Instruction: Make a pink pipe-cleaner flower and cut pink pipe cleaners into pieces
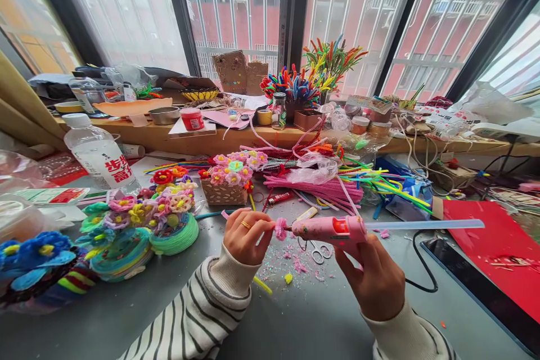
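Note:
Between the fingertips of my left hand is a small pink pipe-cleaner flower, held up over the table. My right hand is wrapped round the handle of a pink hot glue gun. The gun's nozzle points left and meets the flower; whether glue is coming out is too small to tell. A long clear glue stick sticks out of its back end. Below the gun lie small scissors, pink scraps and glitter, with a yellow scrap nearer me.
Finished fuzzy flowers in round pots crowd the left, with a water bottle behind. A flower box and pink pipe cleaners lie ahead. A phone and red sheet are at right; a black cord curves beside my right hand.

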Available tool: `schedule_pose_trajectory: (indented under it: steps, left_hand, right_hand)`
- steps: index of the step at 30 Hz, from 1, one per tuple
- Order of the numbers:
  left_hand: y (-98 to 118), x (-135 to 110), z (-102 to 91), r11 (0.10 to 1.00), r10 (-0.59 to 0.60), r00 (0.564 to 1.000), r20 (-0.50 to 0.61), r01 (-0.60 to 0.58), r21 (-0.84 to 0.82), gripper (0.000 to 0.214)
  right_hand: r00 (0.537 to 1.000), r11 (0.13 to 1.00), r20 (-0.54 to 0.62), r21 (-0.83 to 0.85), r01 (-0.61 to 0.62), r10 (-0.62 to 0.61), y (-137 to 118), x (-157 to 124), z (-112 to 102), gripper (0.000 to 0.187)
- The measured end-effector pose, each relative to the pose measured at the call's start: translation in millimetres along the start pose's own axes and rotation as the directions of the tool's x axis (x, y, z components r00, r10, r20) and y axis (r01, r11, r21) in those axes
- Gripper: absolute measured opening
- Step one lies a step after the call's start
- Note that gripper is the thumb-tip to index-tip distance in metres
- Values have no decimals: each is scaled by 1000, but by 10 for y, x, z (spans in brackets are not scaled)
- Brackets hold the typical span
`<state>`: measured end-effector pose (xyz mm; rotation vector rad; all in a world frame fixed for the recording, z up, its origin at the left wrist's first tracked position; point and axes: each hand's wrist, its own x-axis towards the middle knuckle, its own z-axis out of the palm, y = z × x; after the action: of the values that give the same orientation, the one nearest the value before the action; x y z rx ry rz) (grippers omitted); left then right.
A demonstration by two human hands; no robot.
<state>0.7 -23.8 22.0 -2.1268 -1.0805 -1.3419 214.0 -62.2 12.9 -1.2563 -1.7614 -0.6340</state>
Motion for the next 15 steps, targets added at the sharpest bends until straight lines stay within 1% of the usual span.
schedule_pose_trajectory:
  steps: [4,6,9,12,14,15]
  left_hand:
    - [-4,4,5,999,0,1000,-22,1,41,10]
    - [-7,3,3,1000,-6,1000,-21,7,20,11]
    - [-13,0,-13,993,-19,999,-43,14,-116,14]
    - [-19,7,-35,958,-48,997,-55,31,-284,13]
    - [-22,20,-45,938,-67,997,-33,52,-342,10]
    - [-24,27,-47,934,-72,997,-25,59,-352,9]
  right_hand:
    - [1000,1000,-16,-21,5,-6,14,7,4,29]
    - [1000,1000,-14,-31,4,-5,20,14,8,33]
    - [1000,998,-11,-60,7,-7,20,31,31,36]
    - [1000,992,-15,-125,12,-14,40,46,75,30]
    - [1000,986,-4,-166,-24,24,94,56,102,28]
    - [998,981,10,-185,-61,64,138,61,111,30]
